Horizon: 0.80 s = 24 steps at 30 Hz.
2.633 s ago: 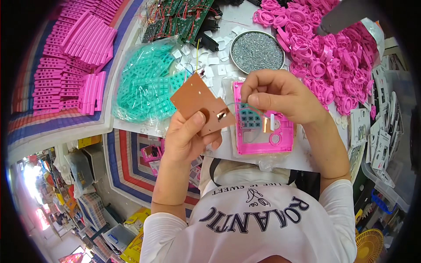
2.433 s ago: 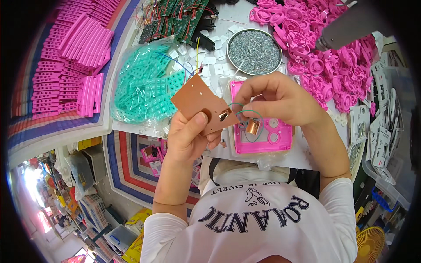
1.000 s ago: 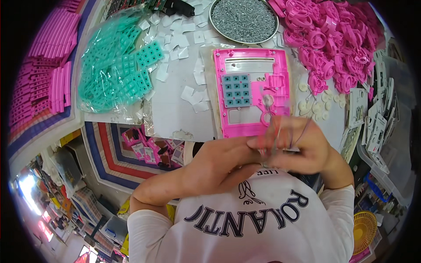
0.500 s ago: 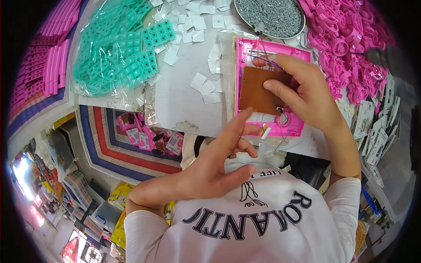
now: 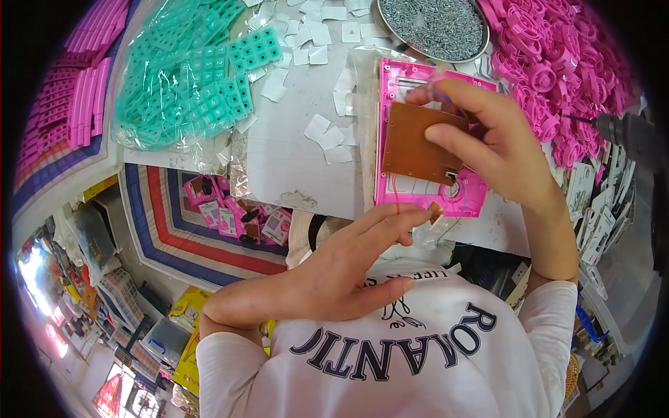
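Note:
My right hand (image 5: 491, 143) grips a brown circuit board (image 5: 421, 150) between thumb and fingers, holding it tilted over a pink plastic housing (image 5: 385, 139). Thin wires run from the board's area, a red one (image 5: 396, 191) among them. Below the board, my left hand (image 5: 341, 272) is stretched out, palm downward, with its thumb apart. Its fingertips are beside a small brown piece (image 5: 436, 210) close to the housing's near edge; whether they touch it, I cannot tell. My right hand's far fingers are partly hidden behind the board.
A bag of teal keypads (image 5: 181, 90) lies at left, near scattered white paper squares (image 5: 327, 136). Farther back stands a round tray of screws (image 5: 432, 31). Pink parts (image 5: 543, 63) heap up at right beside a dark tool (image 5: 620, 132). Pink assemblies (image 5: 240, 216) sit in a striped container.
My left hand's spread fingers have drawn closer together and straightened beside the small brown piece. The circuit board has tilted slightly in my right hand.

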Motion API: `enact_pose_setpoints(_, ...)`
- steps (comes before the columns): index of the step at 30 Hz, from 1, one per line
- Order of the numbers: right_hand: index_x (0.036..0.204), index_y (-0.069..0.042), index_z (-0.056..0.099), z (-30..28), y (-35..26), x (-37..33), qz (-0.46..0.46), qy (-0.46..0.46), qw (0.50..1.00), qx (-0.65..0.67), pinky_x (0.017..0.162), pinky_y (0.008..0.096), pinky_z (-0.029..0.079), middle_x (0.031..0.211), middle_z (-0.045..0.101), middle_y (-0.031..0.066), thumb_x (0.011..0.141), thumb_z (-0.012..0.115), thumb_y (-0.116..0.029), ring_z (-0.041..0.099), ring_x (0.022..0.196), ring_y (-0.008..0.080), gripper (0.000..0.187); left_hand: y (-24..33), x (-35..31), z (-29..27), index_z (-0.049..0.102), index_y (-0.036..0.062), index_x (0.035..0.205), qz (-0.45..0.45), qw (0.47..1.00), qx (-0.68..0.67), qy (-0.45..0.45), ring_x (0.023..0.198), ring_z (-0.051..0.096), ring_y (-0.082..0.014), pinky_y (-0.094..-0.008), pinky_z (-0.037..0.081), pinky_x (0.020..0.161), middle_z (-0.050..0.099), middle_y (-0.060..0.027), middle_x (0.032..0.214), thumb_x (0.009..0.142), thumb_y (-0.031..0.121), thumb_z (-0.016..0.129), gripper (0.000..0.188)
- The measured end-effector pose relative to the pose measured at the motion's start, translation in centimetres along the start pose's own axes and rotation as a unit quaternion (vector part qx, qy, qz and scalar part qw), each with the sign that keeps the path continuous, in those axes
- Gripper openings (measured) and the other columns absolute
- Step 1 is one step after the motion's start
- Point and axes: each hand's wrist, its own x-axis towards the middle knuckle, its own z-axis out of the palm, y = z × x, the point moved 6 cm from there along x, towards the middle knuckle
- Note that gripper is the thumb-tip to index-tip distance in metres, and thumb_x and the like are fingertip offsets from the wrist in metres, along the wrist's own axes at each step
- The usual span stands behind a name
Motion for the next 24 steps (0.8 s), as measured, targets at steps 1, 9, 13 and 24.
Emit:
enact_pose_setpoints(1, 0.129, 0.000, 0.062, -0.3, 0.0, -0.1, 0.015, 0.002, 0.999, 0.039, 0.075, 0.0302, 0.056, 0.100, 0.070, 0.0157, 0.092, 0.066, -0.004, 0.070, 0.085, 0.0193, 0.038, 0.2, 0.1, 0.0, 0.038, -0.0038, 0.152, 0.007, 1.000, -0.003, 0.007, 0.110, 0.060, -0.0283, -0.0413, 0.045, 0.102, 0.053, -0.0191, 0.136, 0.084, 0.004, 0.074, 0.077)
enact_pose_setpoints(9, 0.125, 0.000, 0.064, 0.1, 0.2, -0.2, 0.019, 0.014, 0.994, -0.104, 0.075, 0.0345, 0.055, 0.099, 0.070, 0.0153, 0.092, 0.069, -0.008, 0.070, 0.082, 0.0258, 0.034, -0.1, 0.7, 0.1, 0.037, -0.0018, 0.153, -0.008, 0.999, -0.029, 0.025, 0.111, 0.061, -0.0275, -0.0389, 0.049, 0.097, 0.057, -0.0164, 0.121, 0.084, 0.005, 0.075, 0.079)
enact_pose_setpoints(13, 0.121, -0.003, 0.064, 0.6, -0.9, 0.5, -0.077, 0.012, 0.966, -0.248, 0.073, 0.0428, 0.055, 0.101, 0.070, 0.0169, 0.089, 0.069, -0.011, 0.068, 0.086, 0.0371, 0.033, -0.4, -0.3, 0.1, 0.042, 0.0008, 0.151, -0.034, 0.996, -0.071, 0.044, 0.114, 0.061, -0.0279, -0.0380, 0.052, 0.091, 0.058, -0.0166, 0.126, 0.084, 0.005, 0.076, 0.076)
enact_pose_setpoints(24, 0.127, -0.004, 0.060, -0.3, -3.9, 1.1, -0.021, 0.045, 0.893, -0.447, 0.084, 0.0448, 0.052, 0.114, 0.066, 0.0169, 0.079, 0.080, -0.018, 0.065, 0.100, 0.0379, 0.053, 1.2, 2.3, -2.1, 0.065, 0.0020, 0.129, 0.097, 0.776, 0.620, 0.067, 0.140, 0.047, -0.0267, -0.0522, 0.031, 0.115, 0.059, -0.0158, 0.139, 0.079, 0.048, 0.072, 0.069)
